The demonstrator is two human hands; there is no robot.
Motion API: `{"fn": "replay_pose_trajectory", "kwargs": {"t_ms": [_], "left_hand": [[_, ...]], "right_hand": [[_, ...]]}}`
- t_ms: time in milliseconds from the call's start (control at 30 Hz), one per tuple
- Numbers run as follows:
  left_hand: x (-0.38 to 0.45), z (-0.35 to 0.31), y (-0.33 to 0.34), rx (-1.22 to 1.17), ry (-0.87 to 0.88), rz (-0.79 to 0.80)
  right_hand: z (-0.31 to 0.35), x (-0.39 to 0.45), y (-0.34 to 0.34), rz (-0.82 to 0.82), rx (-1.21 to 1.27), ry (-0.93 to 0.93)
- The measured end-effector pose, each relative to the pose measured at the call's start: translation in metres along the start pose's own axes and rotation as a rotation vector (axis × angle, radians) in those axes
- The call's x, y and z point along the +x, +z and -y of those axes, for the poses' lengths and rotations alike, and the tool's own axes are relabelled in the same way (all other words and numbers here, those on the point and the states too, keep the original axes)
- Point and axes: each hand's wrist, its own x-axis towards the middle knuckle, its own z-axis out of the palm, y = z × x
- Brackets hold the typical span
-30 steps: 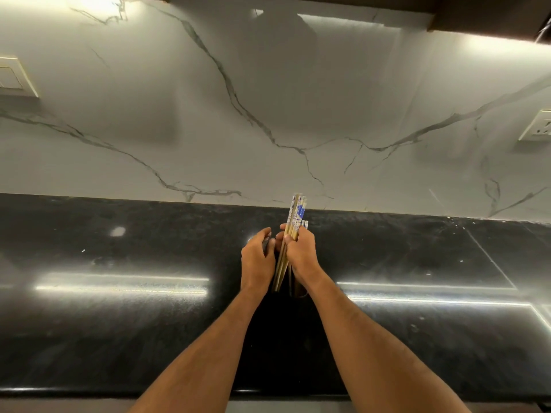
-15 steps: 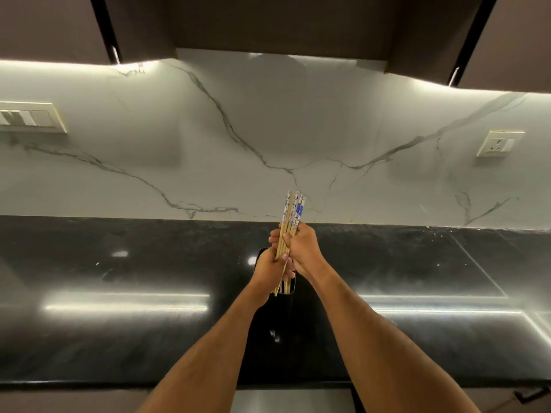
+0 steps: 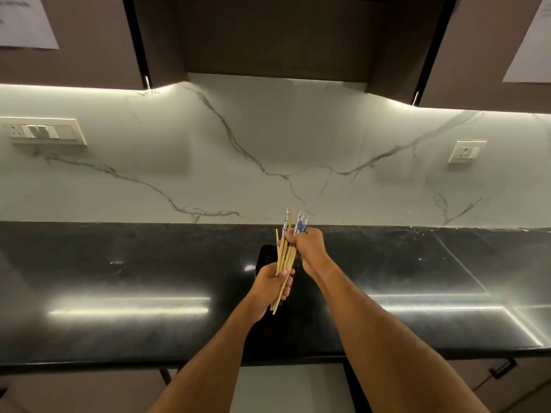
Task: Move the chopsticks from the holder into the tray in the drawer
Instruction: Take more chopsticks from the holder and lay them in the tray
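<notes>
A bundle of several wooden chopsticks point(image 3: 285, 257) with blue-and-white patterned tops is held above the black countertop point(image 3: 119, 263). My right hand point(image 3: 308, 247) grips the bundle near its patterned upper end. My left hand point(image 3: 272, 283) grips the lower part, with the thin tips sticking out below it. Behind the hands stands the dark holder point(image 3: 264, 257), only partly visible and hard to tell from the counter. The bundle's tips hang in front of the holder, outside it. No drawer tray is in view.
A white marble backsplash point(image 3: 268, 162) rises behind the counter, with a switch plate point(image 3: 44, 132) at left and a socket point(image 3: 466, 152) at right. Dark upper cabinets point(image 3: 283, 34) hang overhead. Lower cabinet fronts with a handle point(image 3: 502, 368) show below the counter edge.
Both hands have lifted the chopsticks up out of the holder and toward me. My left hand has slid down to the lower part of the bundle. The camera has tilted up.
</notes>
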Motion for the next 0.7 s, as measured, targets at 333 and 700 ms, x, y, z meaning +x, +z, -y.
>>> {"fn": "replay_pose_trajectory", "kwargs": {"t_ms": [333, 700], "left_hand": [[-0.026, 0.007, -0.006, 0.027, -0.011, 0.069], [-0.026, 0.009, -0.017, -0.17, -0.115, -0.1]], "right_hand": [[0.038, -0.006, -0.007, -0.155, 0.026, -0.12], [0.083, -0.021, -0.007, -0.282, -0.036, -0.709]]}}
